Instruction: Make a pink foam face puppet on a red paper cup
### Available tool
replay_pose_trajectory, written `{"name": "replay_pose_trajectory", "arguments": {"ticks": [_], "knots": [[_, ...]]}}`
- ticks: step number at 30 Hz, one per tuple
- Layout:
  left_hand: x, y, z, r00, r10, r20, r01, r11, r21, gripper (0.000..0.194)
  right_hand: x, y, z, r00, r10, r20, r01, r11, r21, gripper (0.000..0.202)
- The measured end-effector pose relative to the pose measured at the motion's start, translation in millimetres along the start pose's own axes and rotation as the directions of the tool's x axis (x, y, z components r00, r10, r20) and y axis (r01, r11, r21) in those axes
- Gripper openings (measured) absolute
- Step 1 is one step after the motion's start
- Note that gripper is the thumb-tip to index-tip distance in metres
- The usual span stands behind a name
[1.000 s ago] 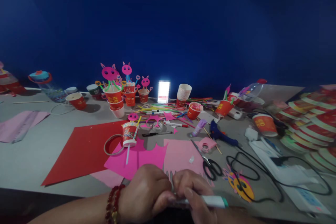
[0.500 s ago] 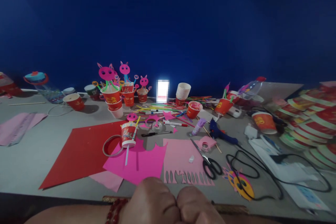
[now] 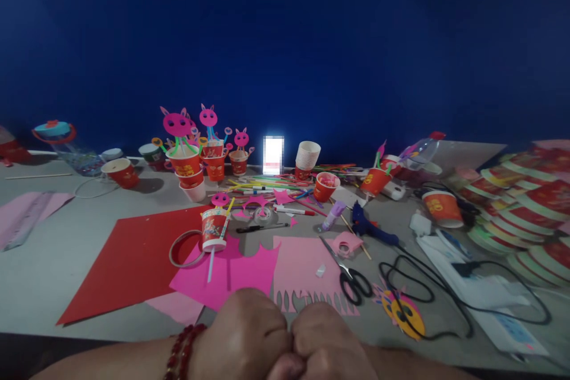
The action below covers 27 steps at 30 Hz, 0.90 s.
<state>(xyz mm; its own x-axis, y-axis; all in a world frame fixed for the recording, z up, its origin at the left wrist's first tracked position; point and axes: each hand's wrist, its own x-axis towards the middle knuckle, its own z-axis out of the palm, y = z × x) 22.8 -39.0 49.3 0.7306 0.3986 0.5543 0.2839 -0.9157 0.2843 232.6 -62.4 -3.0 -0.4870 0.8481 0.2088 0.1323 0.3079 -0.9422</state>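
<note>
At the bottom centre, by the table's front edge, my left hand (image 3: 244,332) and my right hand (image 3: 327,341) are closed and pressed together at the knuckles. What they hold, if anything, is hidden. A red bead bracelet (image 3: 180,353) circles my left wrist. Just beyond my hands lie a magenta sheet (image 3: 249,270) and a light pink sheet (image 3: 298,261) with a row of cut slits. Black-handled scissors (image 3: 354,282) rest over the pink sheet's right side. A decorated cup (image 3: 214,228) with a pink face stands on the magenta sheet.
Red card (image 3: 129,261) lies left. Cups with pink animal faces (image 3: 177,123) stand behind it. Pens and straws (image 3: 267,183) are scattered mid-table near stacked white cups (image 3: 308,155). A blue glue gun (image 3: 371,228), its cable, a power strip (image 3: 485,309) and many stacked cups (image 3: 525,208) occupy the right.
My closed hands have risen slightly and show a little more of the wrists. The whole scene has shifted slightly left in the view.
</note>
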Motion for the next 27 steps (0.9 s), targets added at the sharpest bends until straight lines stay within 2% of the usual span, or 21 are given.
{"name": "replay_pose_trajectory", "arguments": {"ticks": [3, 6, 9, 12, 15, 20, 22, 24, 27], "knots": [[-6, -4, -5.0, 1.0, 0.003, -0.004, -0.003, 1.0, 0.03, 0.063, 15, 9, -2, 0.97, -0.192, 0.146, 0.223, 0.944, -0.242, 0.017], [-15, -7, -3.4, 0.999, -0.034, -0.002, 0.034, 0.998, 0.048, 0.061, 26, 14, 1, 0.884, -0.386, 0.265, 0.449, 0.858, -0.25, 0.024], [-23, -9, 1.1, 0.999, -0.044, 0.013, 0.043, 0.998, 0.05, 0.065, 28, 12, 5, 0.824, -0.528, 0.206, 0.566, 0.788, -0.242, 0.028], [-28, -9, 6.0, 0.992, -0.078, 0.098, 0.067, 0.992, 0.108, 0.07, 24, 5, 6, 0.78, -0.611, 0.13, 0.621, 0.734, -0.275, 0.028], [-28, -10, 9.4, 0.981, -0.102, 0.166, 0.078, 0.986, 0.147, 0.069, 26, -3, 6, 0.772, -0.623, 0.128, 0.63, 0.724, -0.281, 0.031], [-16, -11, 7.1, 0.996, -0.053, 0.075, 0.042, 0.99, 0.138, 0.065, 37, -19, 5, 0.804, -0.586, 0.101, 0.589, 0.761, -0.273, 0.038], [-11, -13, 3.4, 0.999, -0.037, 0.033, 0.032, 0.987, 0.156, 0.064, 42, -27, 0, 0.771, -0.631, 0.09, 0.624, 0.717, -0.311, 0.038], [-9, -15, -0.5, 0.999, -0.05, -0.003, 0.049, 0.984, 0.17, 0.063, 45, -35, -7, 0.748, -0.651, 0.131, 0.652, 0.683, -0.328, 0.033], [-10, -19, -4.0, 0.998, -0.054, -0.034, 0.058, 0.989, 0.135, 0.063, 46, -41, -14, 0.792, -0.593, 0.146, 0.607, 0.736, -0.299, 0.031]]}}
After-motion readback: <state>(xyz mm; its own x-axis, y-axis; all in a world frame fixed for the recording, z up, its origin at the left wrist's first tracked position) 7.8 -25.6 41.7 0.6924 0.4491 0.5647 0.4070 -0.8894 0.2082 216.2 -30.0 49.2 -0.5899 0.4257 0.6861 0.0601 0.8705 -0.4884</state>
